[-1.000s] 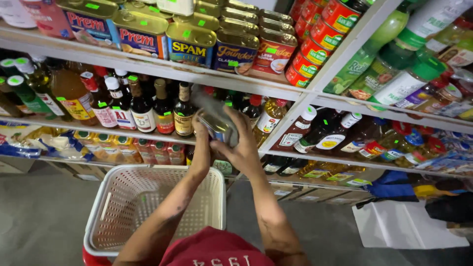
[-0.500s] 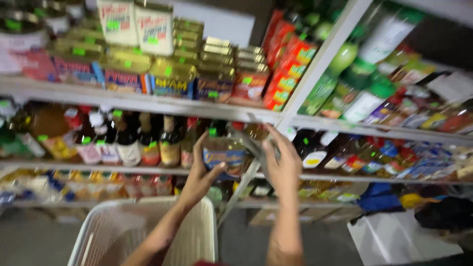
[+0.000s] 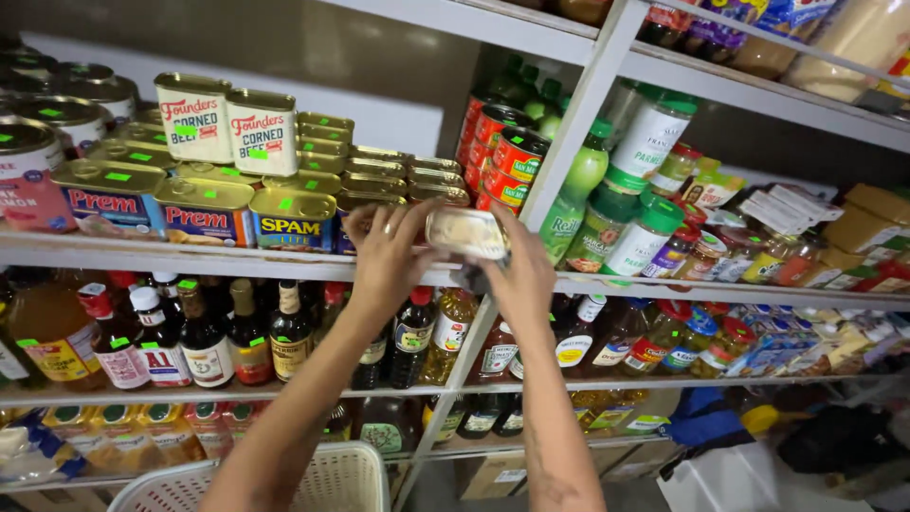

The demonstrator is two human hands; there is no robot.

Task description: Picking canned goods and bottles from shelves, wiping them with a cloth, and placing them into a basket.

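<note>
both hands meet at mid-frame on a flat rectangular tin (image 3: 465, 233) held at the upper shelf (image 3: 190, 254) edge — the left hand (image 3: 391, 258) closes its grip on the tin's left end, the right hand (image 3: 519, 275) cups its right side from below. stacked cans (image 3: 294, 216) sit just left; a white basket (image 3: 284, 484) lies at the bottom.
</note>
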